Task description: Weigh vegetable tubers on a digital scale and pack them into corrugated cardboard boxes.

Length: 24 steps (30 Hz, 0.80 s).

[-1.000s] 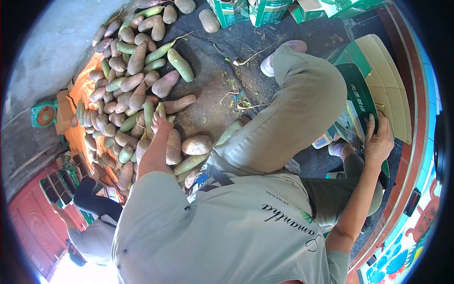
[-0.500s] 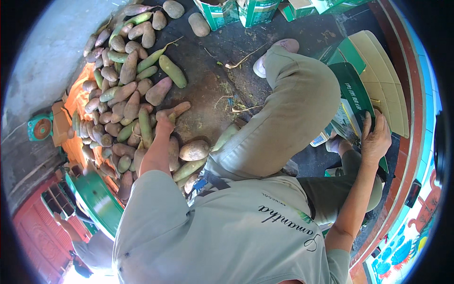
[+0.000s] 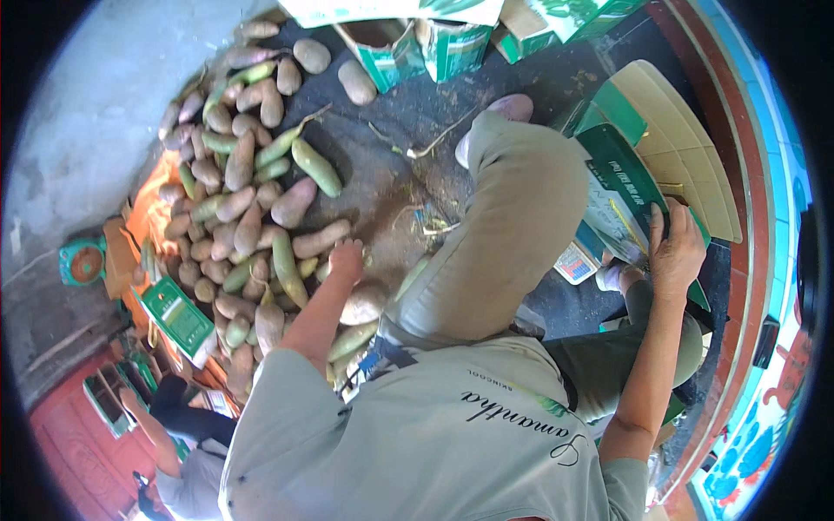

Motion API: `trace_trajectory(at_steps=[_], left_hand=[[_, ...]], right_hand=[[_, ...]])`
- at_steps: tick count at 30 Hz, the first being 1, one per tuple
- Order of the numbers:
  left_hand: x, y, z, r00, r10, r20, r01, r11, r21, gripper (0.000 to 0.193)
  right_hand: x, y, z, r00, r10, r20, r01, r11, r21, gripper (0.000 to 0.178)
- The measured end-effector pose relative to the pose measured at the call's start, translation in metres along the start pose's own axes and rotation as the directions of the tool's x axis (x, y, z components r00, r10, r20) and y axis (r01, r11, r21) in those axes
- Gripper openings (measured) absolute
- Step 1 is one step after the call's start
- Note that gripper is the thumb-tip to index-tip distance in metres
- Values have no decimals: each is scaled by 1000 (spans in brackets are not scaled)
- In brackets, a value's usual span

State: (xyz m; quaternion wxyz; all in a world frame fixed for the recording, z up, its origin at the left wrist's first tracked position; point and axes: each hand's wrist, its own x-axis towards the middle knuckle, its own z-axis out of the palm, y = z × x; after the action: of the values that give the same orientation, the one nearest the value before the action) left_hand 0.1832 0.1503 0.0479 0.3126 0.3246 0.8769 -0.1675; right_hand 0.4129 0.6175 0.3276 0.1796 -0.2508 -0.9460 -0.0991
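My left hand [image 3: 346, 259] is over the near right edge of a heap of root vegetables that look like radishes, at the end of a long brownish radish [image 3: 320, 240]. Its fingers point down and are blurred, so their grip does not show. A large brown radish [image 3: 363, 304] lies just nearer to me, partly behind my forearm. On the right, my right hand [image 3: 678, 247] is closed on the edge of a dark green printed carton [image 3: 624, 178], thumb on the printed face. The carton's tan flap [image 3: 686, 130] stands open. What is inside the carton is hidden.
Green cartons [image 3: 452, 48] stand along the far edge. A white keypad panel [image 3: 575, 263] sits beside the carton near my foot. A brick-red ledge [image 3: 738, 174] curves along the right. At lower left, another person's arm [image 3: 156, 434] reaches toward boxes; a green box [image 3: 178, 317] is nearby.
My left hand has moved right along the brownish radish, which stays in place. My right hand keeps its grip on the carton. The view has shifted; at lower left, the other person's green box has moved.
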Motion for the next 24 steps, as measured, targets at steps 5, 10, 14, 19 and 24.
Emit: trace_trajectory(at_steps=[5,10,14,19,24], left_hand=[[4,7,-60,977,-80,-196,31,970,-240,50],[13,-6,-103,910,-177,-374,-88,801,-592,51],[15,12,-181,719,-201,-665,-330,744,-581,55],[-45,68,-326,492,-304,-816,-726,373,-577,35],[-69,123,-405,542,-250,-802,-832,-28,-554,34]], right_hand=[[-4,2,-5,999,17,43,-21,995,98,21],[-2,-11,-11,1000,8,20,-12,984,180,18],[-12,-10,-5,1000,-11,19,7,984,178,18],[-18,-16,-4,999,-35,-26,38,990,138,15],[-21,-18,-6,1000,-2,9,1,986,167,13]])
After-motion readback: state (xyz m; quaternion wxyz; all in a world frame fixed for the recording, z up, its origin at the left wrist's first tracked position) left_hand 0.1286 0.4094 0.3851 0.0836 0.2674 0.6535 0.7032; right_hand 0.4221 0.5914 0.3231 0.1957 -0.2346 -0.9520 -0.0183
